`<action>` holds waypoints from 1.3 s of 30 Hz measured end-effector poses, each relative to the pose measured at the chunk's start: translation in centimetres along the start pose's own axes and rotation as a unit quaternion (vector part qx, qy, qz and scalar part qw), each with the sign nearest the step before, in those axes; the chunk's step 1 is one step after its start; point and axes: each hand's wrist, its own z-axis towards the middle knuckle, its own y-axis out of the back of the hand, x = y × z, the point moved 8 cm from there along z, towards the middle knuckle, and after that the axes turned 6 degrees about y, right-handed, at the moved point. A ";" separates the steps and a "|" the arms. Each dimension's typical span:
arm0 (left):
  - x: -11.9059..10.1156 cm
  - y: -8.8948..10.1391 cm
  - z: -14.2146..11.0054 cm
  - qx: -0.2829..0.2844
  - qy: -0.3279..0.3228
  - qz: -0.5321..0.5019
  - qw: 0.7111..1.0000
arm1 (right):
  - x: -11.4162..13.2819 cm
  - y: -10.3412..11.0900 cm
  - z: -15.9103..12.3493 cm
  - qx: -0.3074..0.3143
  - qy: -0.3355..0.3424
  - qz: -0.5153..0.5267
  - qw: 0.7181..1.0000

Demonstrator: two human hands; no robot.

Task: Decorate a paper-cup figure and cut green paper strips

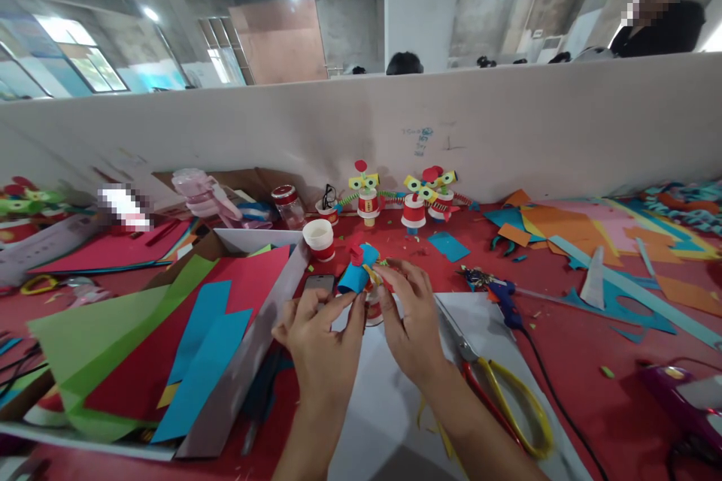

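A smooth, rolled blue paper tube (354, 278), topped with crumpled red paper (355, 248), is held above the white sheet (369, 391), near its far edge. Its lower side is pinched by the nearly closed left hand (321, 327); a thin yellow piece (372, 276) is gripped between the curled right hand's (414, 316) fingertips. Flat, straight-edged coloured sheets (208, 361) are held in an open cardboard box (226, 398) to the left.

Scissors (504, 400) block right; red tabletop (556, 372) bare beyond

the scissors (511, 409) have one yellow handle and one red.
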 end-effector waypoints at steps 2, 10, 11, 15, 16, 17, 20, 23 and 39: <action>0.0 0.0 0.0 -0.004 -0.003 0.004 1.000 | -0.1 -0.2 0.4 0.004 0.010 0.004 1.000; 0.2 -0.1 -0.1 -0.006 -0.014 0.007 1.000 | 0.0 -0.3 1.1 0.032 0.072 -0.048 0.996; 0.3 -0.1 -0.1 -0.008 -0.014 0.008 1.000 | 0.1 -0.3 1.2 0.035 0.074 -0.050 0.995; 0.4 -0.1 -0.1 -0.009 -0.021 0.005 1.000 | 0.3 -0.4 1.7 0.051 0.085 -0.066 0.993; 0.4 -0.1 -0.1 -0.009 -0.021 0.006 1.000 | 0.3 -0.4 1.7 0.055 0.088 -0.072 0.992; 0.3 -0.1 -0.1 -0.010 -0.021 0.005 1.000 | 0.3 -0.4 1.8 0.058 0.093 -0.076 0.991; 0.2 0.0 0.0 -0.012 -0.012 0.001 1.000 | 0.4 -0.2 1.7 0.047 0.097 -0.066 0.992; 0.1 0.1 0.0 -0.017 -0.002 -0.003 1.000 | -0.1 0.2 0.7 -0.004 0.057 -0.038 0.998; 0.2 -0.1 -0.3 -0.015 -0.016 0.001 1.000 | -0.3 -1.8 -2.1 -0.007 -0.015 -0.019 1.000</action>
